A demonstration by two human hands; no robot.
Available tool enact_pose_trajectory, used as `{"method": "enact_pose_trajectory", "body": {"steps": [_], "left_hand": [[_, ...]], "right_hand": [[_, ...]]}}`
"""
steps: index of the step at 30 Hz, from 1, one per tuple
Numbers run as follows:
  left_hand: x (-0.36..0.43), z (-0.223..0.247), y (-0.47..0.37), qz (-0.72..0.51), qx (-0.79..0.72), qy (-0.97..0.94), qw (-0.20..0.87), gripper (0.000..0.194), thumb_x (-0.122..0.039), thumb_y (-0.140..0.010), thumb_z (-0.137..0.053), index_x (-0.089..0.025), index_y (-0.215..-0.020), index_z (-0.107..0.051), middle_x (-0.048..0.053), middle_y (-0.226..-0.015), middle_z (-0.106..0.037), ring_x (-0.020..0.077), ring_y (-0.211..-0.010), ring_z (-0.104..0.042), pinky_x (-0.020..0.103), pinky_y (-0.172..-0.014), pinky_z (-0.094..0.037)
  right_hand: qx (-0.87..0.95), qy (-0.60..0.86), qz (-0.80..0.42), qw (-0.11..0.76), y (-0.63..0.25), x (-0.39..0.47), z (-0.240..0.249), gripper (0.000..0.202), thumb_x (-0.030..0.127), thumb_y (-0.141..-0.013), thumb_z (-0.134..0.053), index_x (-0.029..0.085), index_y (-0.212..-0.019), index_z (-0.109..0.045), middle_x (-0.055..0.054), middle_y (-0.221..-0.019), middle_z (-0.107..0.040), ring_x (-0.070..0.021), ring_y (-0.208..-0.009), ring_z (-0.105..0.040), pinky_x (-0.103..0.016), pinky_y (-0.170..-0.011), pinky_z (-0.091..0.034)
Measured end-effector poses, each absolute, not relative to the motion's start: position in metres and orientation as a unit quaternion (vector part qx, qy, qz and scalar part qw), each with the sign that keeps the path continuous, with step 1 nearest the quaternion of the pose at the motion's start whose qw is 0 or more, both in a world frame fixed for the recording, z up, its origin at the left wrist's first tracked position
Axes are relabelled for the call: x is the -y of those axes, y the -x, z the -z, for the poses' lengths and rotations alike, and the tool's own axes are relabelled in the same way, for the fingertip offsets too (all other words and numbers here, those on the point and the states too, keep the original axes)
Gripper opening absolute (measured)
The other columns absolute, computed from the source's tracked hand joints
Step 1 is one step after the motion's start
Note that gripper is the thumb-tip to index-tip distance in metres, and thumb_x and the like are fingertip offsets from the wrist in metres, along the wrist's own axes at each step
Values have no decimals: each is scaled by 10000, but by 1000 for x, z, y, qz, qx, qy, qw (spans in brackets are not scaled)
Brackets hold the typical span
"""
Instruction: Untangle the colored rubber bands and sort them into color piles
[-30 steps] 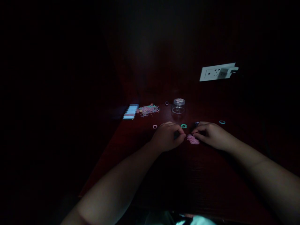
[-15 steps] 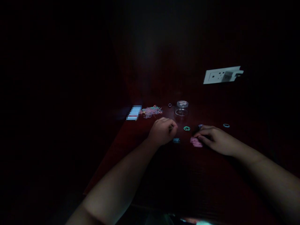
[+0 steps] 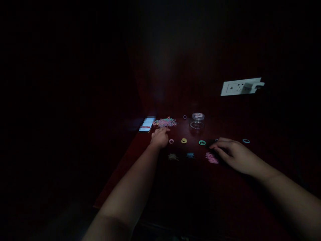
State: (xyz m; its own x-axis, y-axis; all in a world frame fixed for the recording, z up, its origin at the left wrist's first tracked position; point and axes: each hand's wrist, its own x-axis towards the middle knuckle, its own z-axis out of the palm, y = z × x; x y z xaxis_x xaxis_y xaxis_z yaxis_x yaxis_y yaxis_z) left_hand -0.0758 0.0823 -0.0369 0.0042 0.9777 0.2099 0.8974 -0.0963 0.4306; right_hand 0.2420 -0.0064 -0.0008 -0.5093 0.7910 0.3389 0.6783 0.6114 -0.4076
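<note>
My left hand [image 3: 159, 138] reaches to the near edge of a mixed pile of small coloured rubber bands [image 3: 165, 122], index finger stretched out and other fingers partly bent; I see nothing held. My right hand [image 3: 232, 152] hovers low over the table, fingers loosely bent and thumb apart, beside a heap of pink bands [image 3: 212, 157]; it partly covers a purplish band [image 3: 217, 140]. Between the hands lie a pink band [image 3: 171, 141], yellow bands [image 3: 184, 141] and green bands [image 3: 202, 142]. Closer to me are a pale heap [image 3: 173, 156] and a blue heap [image 3: 190, 155].
A clear lidded jar [image 3: 197, 121] stands at the back, with a single band [image 3: 185, 117] to its left. A lit phone [image 3: 147, 124] lies at the table's left edge. One blue band [image 3: 246, 141] is at the right. A wall socket [image 3: 242, 86] holds a plug.
My left hand has moved left and away from me, from near the blue heap to the mixed pile, uncovering the yellow, pink and pale bands. My right hand has barely moved.
</note>
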Motion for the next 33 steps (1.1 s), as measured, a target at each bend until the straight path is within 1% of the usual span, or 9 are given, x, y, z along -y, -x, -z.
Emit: {"method": "enact_pose_trajectory", "body": {"steps": [3,6,10,13,18,23,28,33], "left_hand": [[-83,38,75,-204,-655,-722,90,388,-276,-922,-434,-360,-1261,-602,-19,-1493,-486,282,-1376,-405,527,-1106,-349],[-85,38,74,-178,-657,-727,90,419,-345,-958,-376,-365,-1336,-555,-24,-1545,-419,274,-1433,-333,534,-1143,-295],[-89,38,70,-153,-664,-726,88,487,-451,-970,-326,-339,-1415,-491,1,-1588,-343,297,-1463,-274,566,-1154,-253],[-93,37,66,-143,-670,-724,86,527,-475,-970,-306,-309,-1445,-462,6,-1595,-326,306,-1462,-268,566,-1155,-250],[-91,36,65,-145,-672,-722,72,510,-413,-961,-348,-276,-1436,-473,7,-1562,-393,289,-1436,-304,501,-1151,-288],[-87,35,62,-159,-675,-718,52,425,-351,-941,-413,-297,-1335,-565,6,-1503,-483,300,-1371,-381,494,-1076,-372],[-86,31,64,-178,-675,-715,41,371,-311,-933,-436,-281,-1232,-654,34,-1373,-612,295,-1287,-476,479,-1039,-406],[-85,26,69,-209,-680,-701,42,315,-290,-883,-538,-254,-1140,-718,73,-1211,-705,291,-1182,-583,440,-1012,-436]], "right_hand": [[861,427,-116,250,-241,9,-1,280,314,-964,-445,215,-955,-707,-84,-929,-690,-239,-868,-660,-412,-810,-533],[857,432,-118,257,-240,9,-1,283,319,-967,-442,215,-960,-705,-81,-922,-685,-234,-863,-659,-406,-811,-529],[849,438,-119,271,-240,9,1,292,335,-970,-439,211,-953,-703,-83,-922,-683,-237,-861,-658,-405,-810,-527],[847,438,-126,276,-240,9,2,298,341,-974,-435,212,-940,-701,-78,-919,-684,-233,-859,-660,-394,-806,-527],[846,439,-130,274,-243,9,4,291,343,-974,-439,213,-924,-695,-73,-905,-683,-227,-836,-664,-378,-786,-529],[843,442,-126,280,-245,7,6,295,361,-978,-439,216,-935,-692,-77,-918,-682,-230,-840,-664,-387,-790,-531],[843,437,-123,288,-245,6,8,295,364,-983,-437,216,-928,-686,-75,-914,-683,-226,-836,-666,-383,-778,-536],[840,434,-121,301,-246,6,10,278,353,-975,-449,221,-915,-686,-74,-917,-689,-226,-829,-669,-381,-767,-543]]}}
